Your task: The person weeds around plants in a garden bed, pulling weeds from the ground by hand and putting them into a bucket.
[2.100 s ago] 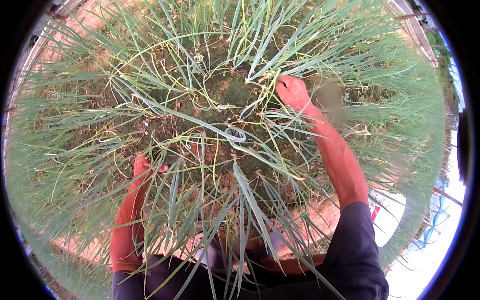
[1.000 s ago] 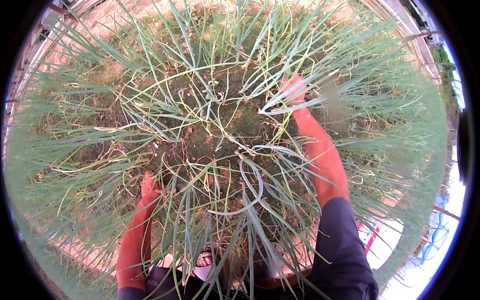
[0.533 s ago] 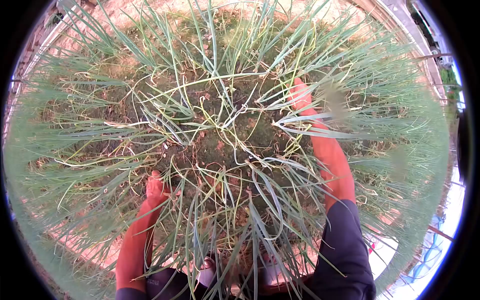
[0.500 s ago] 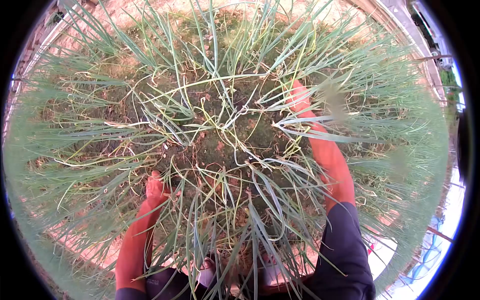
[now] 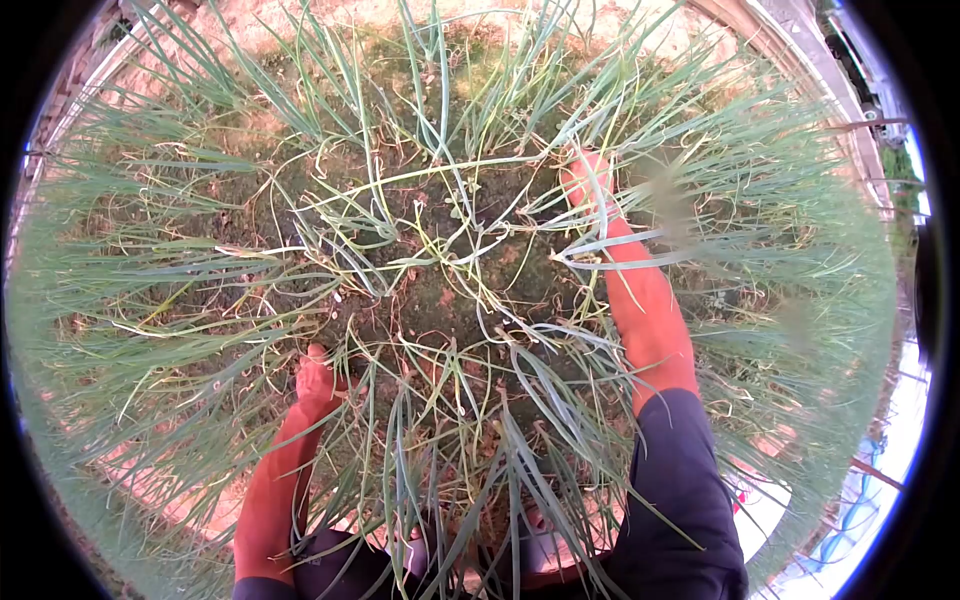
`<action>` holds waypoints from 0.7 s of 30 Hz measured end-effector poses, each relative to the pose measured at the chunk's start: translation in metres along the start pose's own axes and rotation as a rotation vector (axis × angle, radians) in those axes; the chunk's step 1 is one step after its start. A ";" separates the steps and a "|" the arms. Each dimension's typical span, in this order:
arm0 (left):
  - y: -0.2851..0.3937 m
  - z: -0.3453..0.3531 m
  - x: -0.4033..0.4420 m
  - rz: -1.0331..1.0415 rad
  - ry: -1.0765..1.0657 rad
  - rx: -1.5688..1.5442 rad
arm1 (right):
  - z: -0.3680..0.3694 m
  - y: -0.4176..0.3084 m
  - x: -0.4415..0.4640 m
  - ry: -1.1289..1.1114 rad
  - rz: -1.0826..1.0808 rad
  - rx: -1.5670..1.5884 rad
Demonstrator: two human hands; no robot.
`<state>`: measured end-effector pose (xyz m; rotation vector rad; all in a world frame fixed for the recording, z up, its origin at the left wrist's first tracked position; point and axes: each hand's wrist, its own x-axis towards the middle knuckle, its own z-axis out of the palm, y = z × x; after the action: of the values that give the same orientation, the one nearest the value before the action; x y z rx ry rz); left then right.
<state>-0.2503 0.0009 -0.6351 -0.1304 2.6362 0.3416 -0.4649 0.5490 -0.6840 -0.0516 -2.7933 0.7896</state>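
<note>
Long green onion plants [image 5: 520, 450] with tubular leaves surround both hands. My right hand [image 5: 588, 178] reaches far forward to the bases of the onion plants at upper right. Its fingers look curled in among the leaves, and what they hold is hidden. My left hand [image 5: 316, 380] is low among the stems at lower left, close to the soil. Its thumb points up and another finger stretches to the right, apart from it; leaves cover the rest. Between the hands, bent leaves [image 5: 470, 265] lie across the dark soil [image 5: 430, 300].
Dense onion leaves [image 5: 130, 290] spread along both sides. Pale, dry ground [image 5: 290, 20] borders the bed at the far side. My shoes [image 5: 540, 530] show between leaves at the bottom. A white object [image 5: 765, 510] lies at lower right, near poles and blue netting [image 5: 845, 530].
My right hand and forearm have shifted slightly left, and more of the back of the hand shows. Leaves around it have moved. My left hand stays nearly in place.
</note>
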 end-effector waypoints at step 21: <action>0.008 0.002 0.001 -0.034 0.019 0.059 | 0.017 0.093 0.048 0.045 -0.037 0.176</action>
<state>-0.2516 0.0089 -0.6358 -0.1591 2.6564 0.2526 -0.5178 0.6244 -0.7355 0.0129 -2.6627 1.0084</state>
